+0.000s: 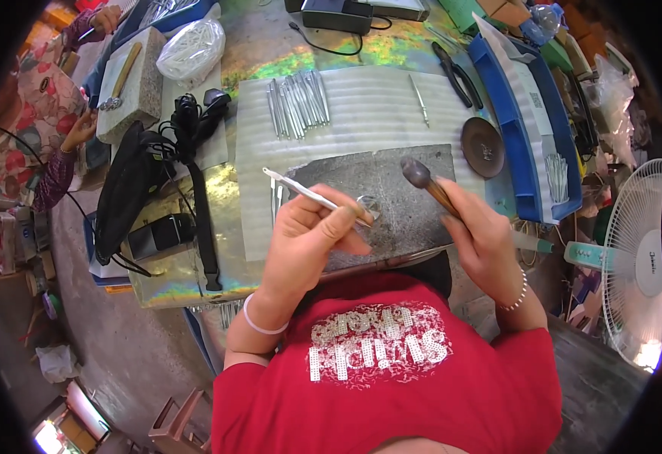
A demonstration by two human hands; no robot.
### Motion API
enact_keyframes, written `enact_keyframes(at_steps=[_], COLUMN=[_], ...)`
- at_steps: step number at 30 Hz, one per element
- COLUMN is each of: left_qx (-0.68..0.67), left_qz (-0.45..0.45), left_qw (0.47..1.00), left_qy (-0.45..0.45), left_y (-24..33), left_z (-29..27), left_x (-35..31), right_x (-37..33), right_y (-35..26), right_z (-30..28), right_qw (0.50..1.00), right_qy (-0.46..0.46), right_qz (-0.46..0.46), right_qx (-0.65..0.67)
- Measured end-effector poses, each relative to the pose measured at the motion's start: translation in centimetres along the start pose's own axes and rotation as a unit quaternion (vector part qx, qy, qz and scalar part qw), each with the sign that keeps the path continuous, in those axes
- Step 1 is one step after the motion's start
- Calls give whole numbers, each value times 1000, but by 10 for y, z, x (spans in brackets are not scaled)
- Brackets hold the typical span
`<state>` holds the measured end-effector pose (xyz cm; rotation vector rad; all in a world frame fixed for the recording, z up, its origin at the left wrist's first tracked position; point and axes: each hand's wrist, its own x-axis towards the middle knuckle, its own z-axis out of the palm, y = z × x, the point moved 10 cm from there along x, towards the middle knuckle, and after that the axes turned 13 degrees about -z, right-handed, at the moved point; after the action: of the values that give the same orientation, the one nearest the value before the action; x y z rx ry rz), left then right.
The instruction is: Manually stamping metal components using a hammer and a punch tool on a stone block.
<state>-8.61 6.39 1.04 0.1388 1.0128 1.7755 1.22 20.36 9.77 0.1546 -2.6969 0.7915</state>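
Note:
My left hand (pixel 304 234) pinches a slim, pale metal rod (pixel 297 186), its far end pointing up and left over the edge of a grey stone slab (pixel 414 200). In my right hand (pixel 481 238) is a small hammer (pixel 416 172), gripped by its wooden handle, with the dark rounded head raised over the slab. A small shiny round piece (pixel 369 203) lies on the slab beside my left fingers. Beyond the slab, a row of silver metal rods (pixel 298 104) rests on a white foam sheet (pixel 376 91). A single pointed rod (pixel 419 100) lies further right.
Pliers (pixel 456 76) and a dark round dish (pixel 482 147) sit right of the slab, near a blue tray (pixel 506 125). A fan (pixel 641 261) stands far right. Black straps and a bag (pixel 138 189) lie left. Another person's hand (pixel 81 130) is near a stone block (pixel 138 106).

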Motion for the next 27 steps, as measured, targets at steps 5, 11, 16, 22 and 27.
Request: enact_keyframes(at_steps=[5, 11, 16, 22, 27], left_qx=[-117, -61, 101, 265, 213], left_qz=[-9, 7, 49, 102, 73], left_qw=[993, 998, 990, 955, 966], left_qy=[-31, -5, 84, 87, 130], left_y=[5, 9, 21, 24, 21], left_z=[-2, -7, -2, 3, 2], left_x=[0, 1, -6, -23, -28], right_x=[-16, 2, 59, 104, 108], right_y=[38, 53, 157, 250, 256], right_z=[40, 38, 12, 63, 60], right_qw=[993, 992, 994, 981, 976], right_qy=[-42, -80, 25, -54, -58], right_qz=[37, 37, 81, 113, 149], right_qx=[-106, -90, -72, -148, -147])
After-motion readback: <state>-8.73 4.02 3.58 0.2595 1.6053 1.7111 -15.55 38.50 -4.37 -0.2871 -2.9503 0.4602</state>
